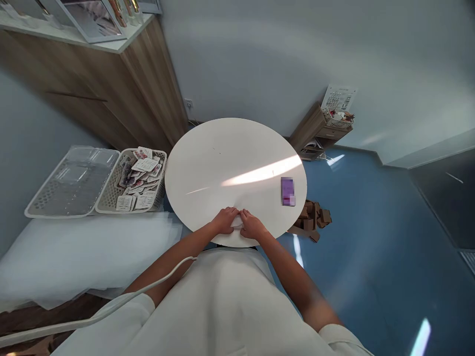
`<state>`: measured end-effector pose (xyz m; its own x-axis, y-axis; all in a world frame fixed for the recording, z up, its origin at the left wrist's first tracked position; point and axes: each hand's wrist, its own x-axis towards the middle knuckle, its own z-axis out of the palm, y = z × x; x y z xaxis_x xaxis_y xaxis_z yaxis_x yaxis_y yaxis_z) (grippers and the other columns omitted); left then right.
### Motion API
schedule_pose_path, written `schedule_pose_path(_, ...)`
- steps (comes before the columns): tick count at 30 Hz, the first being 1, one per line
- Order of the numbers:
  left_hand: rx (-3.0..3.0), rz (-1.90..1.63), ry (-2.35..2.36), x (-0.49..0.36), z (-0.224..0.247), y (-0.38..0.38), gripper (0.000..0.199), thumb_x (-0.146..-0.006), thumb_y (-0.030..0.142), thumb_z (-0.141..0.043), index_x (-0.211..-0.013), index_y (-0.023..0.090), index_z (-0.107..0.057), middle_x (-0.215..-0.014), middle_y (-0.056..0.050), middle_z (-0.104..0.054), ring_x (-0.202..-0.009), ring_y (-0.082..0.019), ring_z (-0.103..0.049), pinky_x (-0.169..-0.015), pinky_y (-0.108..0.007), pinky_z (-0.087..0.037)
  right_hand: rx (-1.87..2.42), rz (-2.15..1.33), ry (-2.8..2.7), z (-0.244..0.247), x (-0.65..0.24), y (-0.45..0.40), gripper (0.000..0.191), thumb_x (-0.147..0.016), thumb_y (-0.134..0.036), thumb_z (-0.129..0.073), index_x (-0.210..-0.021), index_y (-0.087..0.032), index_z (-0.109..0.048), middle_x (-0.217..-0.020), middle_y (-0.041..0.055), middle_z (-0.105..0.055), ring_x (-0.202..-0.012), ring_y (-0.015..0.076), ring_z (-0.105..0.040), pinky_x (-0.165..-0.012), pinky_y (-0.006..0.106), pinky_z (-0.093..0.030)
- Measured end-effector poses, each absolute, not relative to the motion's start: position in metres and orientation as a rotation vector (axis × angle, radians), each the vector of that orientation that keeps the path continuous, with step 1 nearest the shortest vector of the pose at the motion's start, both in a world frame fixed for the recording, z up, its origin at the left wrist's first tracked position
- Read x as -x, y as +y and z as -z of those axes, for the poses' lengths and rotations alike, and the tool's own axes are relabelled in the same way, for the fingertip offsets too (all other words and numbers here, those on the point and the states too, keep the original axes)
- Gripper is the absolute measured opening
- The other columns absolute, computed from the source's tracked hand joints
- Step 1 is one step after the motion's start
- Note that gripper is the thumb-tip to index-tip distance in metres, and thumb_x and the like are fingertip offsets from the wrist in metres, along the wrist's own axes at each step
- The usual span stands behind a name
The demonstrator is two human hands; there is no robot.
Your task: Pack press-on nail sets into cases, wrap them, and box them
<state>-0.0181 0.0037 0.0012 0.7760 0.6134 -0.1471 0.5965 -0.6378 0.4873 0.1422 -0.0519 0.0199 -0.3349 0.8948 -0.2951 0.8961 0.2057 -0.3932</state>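
Close to the near edge of the round white table [200,158], my left hand [224,221] and my right hand [253,225] meet with their fingertips almost touching. Between them lies a small white piece [237,222], thin and soft-looking; whether it is paper or cloth I cannot tell. Both hands are closed on it, one from each side, low against the tabletop. My fingers cover part of it.
A purple rectangular item [287,191], blurred, lies on the table's right side. At left, a white basket [107,195] holds many printed cards beside a clear-lidded container [70,183]. Cardboard boxes [311,220] sit on the floor at right. A white cable [148,287] crosses my left arm.
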Motion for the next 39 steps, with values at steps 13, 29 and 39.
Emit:
schedule_pose_path(13,-1.849,-0.158,1.126,0.015,0.012,-0.001,0.02,-0.075,0.031,-0.045,-0.084,0.018,-0.057,-0.085,-0.004,-0.057,-0.077,-0.017,-0.055,-0.069,-0.028,-0.043,-2.208,1.194,2.296,-0.014,-0.16,-0.04,0.016,-0.074,-0.021,-0.04,-0.08,-0.017,-0.055,-0.086,0.0058,-0.053,-0.076,0.0176,-0.05,-0.07,0.031,-0.044)
schedule_pose_path(29,-1.491,-0.254,1.592,-0.005,0.02,0.003,0.019,-0.065,0.032,-0.061,-0.078,0.019,-0.06,-0.081,-0.002,-0.064,-0.075,-0.016,-0.059,-0.065,-0.026,-0.044,-2.826,1.336,1.848,0.026,-0.16,-0.035,0.047,-0.08,-0.033,-0.042,-0.124,-0.018,-0.037,-0.118,0.0111,-0.041,-0.112,0.0218,-0.04,-0.095,0.038,-0.034)
schedule_pose_path(39,-1.367,-0.3,1.729,-0.015,0.01,-0.012,0.018,-0.065,0.031,-0.062,-0.077,0.018,-0.06,-0.081,-0.004,-0.066,-0.075,-0.017,-0.061,-0.067,-0.026,-0.046,-2.667,1.833,1.75,0.01,-0.165,-0.09,0.064,-0.069,-0.03,-0.053,-0.129,-0.023,-0.03,-0.119,0.0099,-0.037,-0.088,0.017,-0.053,-0.082,0.033,-0.045)
